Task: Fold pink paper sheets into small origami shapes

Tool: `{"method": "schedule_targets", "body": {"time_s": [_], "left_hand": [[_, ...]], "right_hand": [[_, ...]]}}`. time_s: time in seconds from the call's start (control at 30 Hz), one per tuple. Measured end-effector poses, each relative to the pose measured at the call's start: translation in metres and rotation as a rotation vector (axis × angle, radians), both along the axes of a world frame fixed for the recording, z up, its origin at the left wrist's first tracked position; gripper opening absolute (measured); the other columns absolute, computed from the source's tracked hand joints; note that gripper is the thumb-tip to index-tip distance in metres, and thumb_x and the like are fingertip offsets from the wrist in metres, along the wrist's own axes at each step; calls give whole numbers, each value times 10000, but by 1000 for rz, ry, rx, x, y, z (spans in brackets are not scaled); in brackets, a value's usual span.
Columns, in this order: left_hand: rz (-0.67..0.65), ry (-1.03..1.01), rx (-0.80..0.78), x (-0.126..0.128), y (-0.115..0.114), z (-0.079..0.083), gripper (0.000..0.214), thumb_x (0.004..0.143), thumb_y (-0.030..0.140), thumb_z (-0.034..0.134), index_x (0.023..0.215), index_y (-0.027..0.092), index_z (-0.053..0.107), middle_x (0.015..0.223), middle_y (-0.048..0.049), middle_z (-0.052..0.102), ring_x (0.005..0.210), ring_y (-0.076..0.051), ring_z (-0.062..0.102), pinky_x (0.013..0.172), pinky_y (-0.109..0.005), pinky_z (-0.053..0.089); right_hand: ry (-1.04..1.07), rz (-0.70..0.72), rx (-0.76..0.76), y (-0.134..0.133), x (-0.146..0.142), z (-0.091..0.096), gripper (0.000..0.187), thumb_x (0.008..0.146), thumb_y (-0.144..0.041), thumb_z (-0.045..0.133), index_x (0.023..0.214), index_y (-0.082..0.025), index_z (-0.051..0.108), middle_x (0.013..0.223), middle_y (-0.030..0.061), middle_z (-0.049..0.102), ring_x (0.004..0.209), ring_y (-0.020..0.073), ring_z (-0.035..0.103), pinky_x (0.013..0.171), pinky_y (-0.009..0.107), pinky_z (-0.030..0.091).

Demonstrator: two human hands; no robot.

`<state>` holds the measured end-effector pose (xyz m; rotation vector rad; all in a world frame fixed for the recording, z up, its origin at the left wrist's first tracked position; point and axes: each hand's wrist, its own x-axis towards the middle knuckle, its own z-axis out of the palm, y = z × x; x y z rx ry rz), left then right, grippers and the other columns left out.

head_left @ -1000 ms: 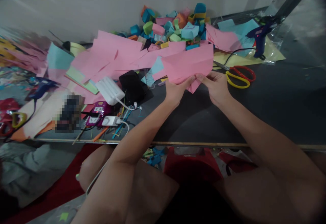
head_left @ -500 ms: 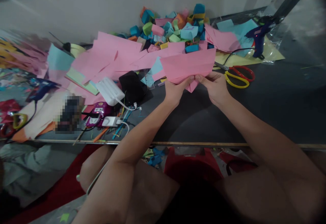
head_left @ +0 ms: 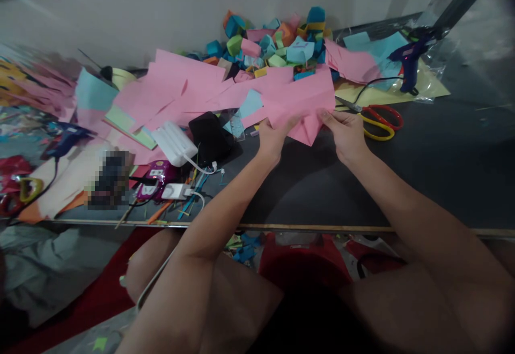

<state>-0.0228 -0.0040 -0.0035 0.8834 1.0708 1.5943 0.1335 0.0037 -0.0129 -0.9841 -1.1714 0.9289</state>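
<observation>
Between my two hands is a sheet of pink paper (head_left: 300, 94), creased, with its lower part tapering to a point toward me. My left hand (head_left: 276, 137) grips its lower left side, the thumb lying on top and the other fingers partly hidden beneath. On the right side, my right hand (head_left: 348, 131) pinches the paper's edge between thumb and fingers. Scissors (head_left: 378, 120) with one red and one yellow handle lie just right of my right hand, their blades reaching toward the paper.
A heap of small folded paper pieces (head_left: 269, 43) sits against the wall. Pink sheets (head_left: 173, 86) spread to the left. A blue glue gun (head_left: 410, 64) stands at the right. A white power bank (head_left: 175, 144) and a black pouch (head_left: 211, 137) lie left of my hands.
My hands have moved apart from where the thumbs met at the middle. The pink paper has turned and tilted, and its pointed fold now shows more widely.
</observation>
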Motion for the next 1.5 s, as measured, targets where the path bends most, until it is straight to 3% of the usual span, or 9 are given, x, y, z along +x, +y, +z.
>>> {"method": "schedule_targets", "body": {"time_s": [0.1,0.2,0.3,0.43,0.53,0.67,1.07,1.3,1.5], "left_hand": [[122,113,164,-16,4,6,373,790,476,848,1052,258,696,1284,-53,717,1405,-273,558,1213,-414,427],[186,462,434,-28,1,16,526,779,499,851,1219,277,666,1509,-55,572,1480,-280,462,1241,-392,364],[55,865,577,-29,-1,19,538,784,537,828,1214,242,697,1458,-89,631,1463,-299,474,1267,-426,298],[-196,1153,490,-25,7,10,340,824,527,788,1028,255,772,1093,-56,796,1126,-259,683,1133,-462,413],[-304,1127,449,-27,13,5,166,837,423,796,853,259,790,868,-44,786,900,-208,685,927,-397,499],[-350,1039,422,-32,17,5,66,794,297,826,782,247,783,818,-46,755,874,-192,652,796,-344,493],[-211,1081,381,-32,22,5,72,830,239,767,758,236,769,746,-17,685,879,-198,634,911,-407,457],[-126,1173,300,-33,20,10,89,861,273,746,775,251,751,839,-10,741,1078,-236,633,1105,-480,312],[-138,1252,305,-37,24,8,215,915,421,687,799,252,750,845,0,736,1119,-241,638,1160,-487,251]], "right_hand": [[-129,-38,-18,4,7,-3,470,699,-622,848,530,-227,657,519,-39,516,543,109,468,560,295,456],[-372,-80,-9,1,11,1,438,736,-572,830,547,-206,682,474,-40,478,514,104,442,523,285,389],[-611,-1,-50,-8,8,13,312,778,-477,791,678,-182,772,539,6,618,554,137,535,551,294,395],[-849,153,-115,-19,3,28,200,802,-288,714,656,-167,777,594,41,687,609,152,586,594,304,371],[-913,193,-124,-21,2,31,253,830,-346,717,669,-166,790,570,35,664,589,134,557,594,312,332],[-908,227,-154,-20,2,31,369,823,-513,753,718,-164,812,533,26,617,580,127,526,590,319,307],[-903,286,-216,-17,4,29,644,767,-712,727,431,-184,575,403,-17,408,486,96,394,549,329,274],[-886,382,-309,-20,3,33,468,804,-558,771,506,-205,698,502,14,652,503,118,595,633,297,443],[-894,477,-335,-20,5,32,370,764,-481,819,535,-210,712,542,5,693,454,105,609,610,276,489]]}}
